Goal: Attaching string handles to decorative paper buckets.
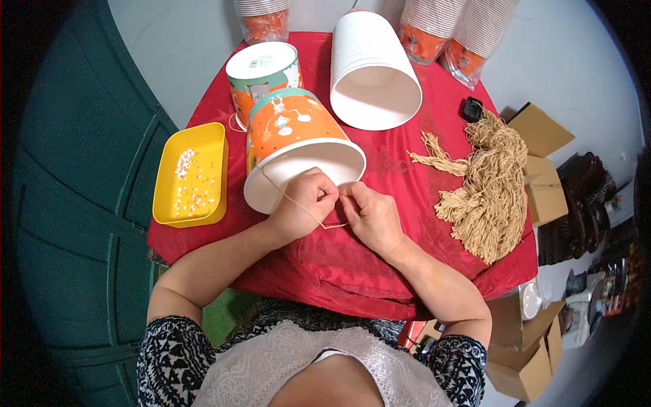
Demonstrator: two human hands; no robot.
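An orange and green paper bucket (295, 124) with printed figures lies on its side, its white open mouth toward me. A thin beige cord (296, 201) runs from the bucket's rim, looping down below my hands. In front of the mouth, my left hand (306, 205) is closed with the fingers pinched. Right beside it, my right hand (373, 214) pinches at the same spot, thumb and forefinger together. Both grip the cord, though its end between the fingertips is too small to make out.
At the left sits a yellow tray (196, 220) with small white and orange beads (184, 165). A bundle of beige cords (488, 190) lies at the right, by a small black object (470, 108). Behind stand another bucket (247, 91) and nested white buckets (369, 61). Cardboard boxes (546, 190) flank the red-covered table.
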